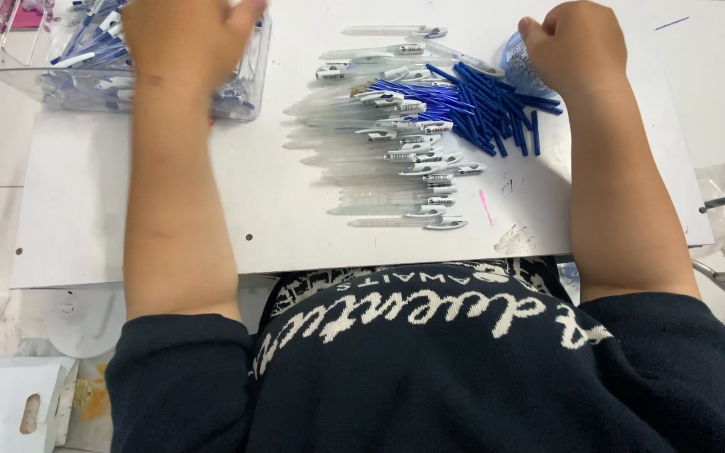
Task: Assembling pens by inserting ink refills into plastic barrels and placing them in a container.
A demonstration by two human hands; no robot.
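Fingers of the right hand [576,46] are curled shut around a small round blue-tinted clear thing [518,63], held at the far right end of the blue refills [484,109]. Left hand [186,38] reaches into the clear plastic bin [10,71]; its fingers run past the top edge, so I cannot tell whether they are open or closed on anything.

Between the two hands, on the white table [169,218], lies a fanned row of clear pen barrels [388,151] with clips, and the heap of blue refills overlaps its far right part, just beside the right fingers. To do this well, it seems wise to draw one piece at a time so the rows stay in order.

Well right of the right fingers, at the table's edge, lies a crumpled clear plastic bag [723,210]. Below the left forearm sits a white carton [10,403] with an oval cut-out.
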